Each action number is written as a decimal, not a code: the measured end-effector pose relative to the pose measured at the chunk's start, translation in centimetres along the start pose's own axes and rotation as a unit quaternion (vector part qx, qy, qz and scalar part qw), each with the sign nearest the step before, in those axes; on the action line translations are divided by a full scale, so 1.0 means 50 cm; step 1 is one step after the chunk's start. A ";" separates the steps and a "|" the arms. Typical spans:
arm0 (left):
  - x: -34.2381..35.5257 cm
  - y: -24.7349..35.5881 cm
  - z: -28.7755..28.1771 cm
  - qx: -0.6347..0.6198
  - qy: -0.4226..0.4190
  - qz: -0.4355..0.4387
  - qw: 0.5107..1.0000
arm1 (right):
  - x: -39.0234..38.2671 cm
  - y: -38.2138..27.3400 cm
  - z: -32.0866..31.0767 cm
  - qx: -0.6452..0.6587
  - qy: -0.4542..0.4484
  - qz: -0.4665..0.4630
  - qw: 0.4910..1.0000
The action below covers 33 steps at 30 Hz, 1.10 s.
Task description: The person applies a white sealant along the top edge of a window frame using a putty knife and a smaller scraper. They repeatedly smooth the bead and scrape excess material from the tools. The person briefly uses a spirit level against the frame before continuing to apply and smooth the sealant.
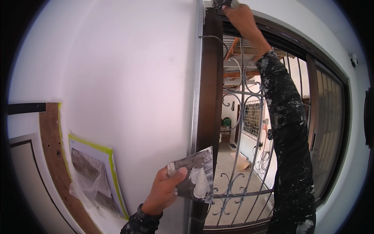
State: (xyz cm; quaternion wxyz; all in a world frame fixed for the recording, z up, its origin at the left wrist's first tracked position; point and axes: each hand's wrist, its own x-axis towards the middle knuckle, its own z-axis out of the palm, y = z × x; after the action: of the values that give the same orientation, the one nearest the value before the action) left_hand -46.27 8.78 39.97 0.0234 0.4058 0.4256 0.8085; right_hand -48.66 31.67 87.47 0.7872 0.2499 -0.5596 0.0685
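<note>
My left hand (161, 191) grips a wide, flat putty knife (183, 162) by its edge, thumb lying across the blade. A lump of white putty (200, 182) sits on the metal, which is smeared grey. Raised high, my right hand (242, 17) is closed around a small dark tool (223, 3) with whitish smears, at the upper corner of the dark door frame (210, 93). The picture's top edge cuts this tool off, so its full shape is hidden. A metallic corner strip (196, 89) runs along the wall edge beside the frame.
A white wall (128, 85) fills the left. Lower on it hangs a picture (95, 171) edged with yellow-green tape and partly covered in plastic, beside a brown wooden strip (50, 136). A scrolled iron gate (242, 93) stands right of the frame; a thin bent wire (212, 37) juts near its top.
</note>
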 end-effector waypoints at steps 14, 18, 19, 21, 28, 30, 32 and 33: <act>-0.003 -0.005 0.013 -0.024 0.048 -0.007 0.999 | -0.140 -0.067 -0.040 0.144 -0.101 0.086 0.981; -0.004 -0.007 0.016 -0.021 0.061 -0.003 0.998 | -0.108 -0.035 -0.010 0.123 -0.035 0.073 0.989; -0.004 -0.008 0.017 -0.025 0.064 -0.004 0.998 | -0.091 -0.033 0.013 0.117 -0.024 0.068 0.991; -0.004 -0.007 0.018 -0.017 0.061 -0.001 0.998 | -0.068 -0.018 0.051 0.103 0.017 0.029 0.994; -0.005 -0.004 0.018 -0.002 0.059 -0.003 0.998 | -0.025 0.027 0.108 0.070 0.076 -0.101 0.990; -0.004 -0.005 0.018 -0.001 0.055 0.001 0.998 | -0.024 0.026 0.105 0.087 0.039 -0.065 0.993; -0.004 -0.004 0.018 -0.002 0.055 0.000 0.998 | -0.028 0.019 0.097 0.122 -0.009 -0.018 0.992; -0.004 -0.004 0.017 -0.001 0.055 -0.001 0.998 | -0.031 0.012 0.092 0.111 -0.023 -0.003 0.994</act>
State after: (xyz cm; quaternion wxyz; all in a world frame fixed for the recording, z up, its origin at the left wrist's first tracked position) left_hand -45.59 9.41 39.95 0.0008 0.3602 0.4255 0.8302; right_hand -53.36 30.28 87.39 0.7418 0.3393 -0.5654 0.1222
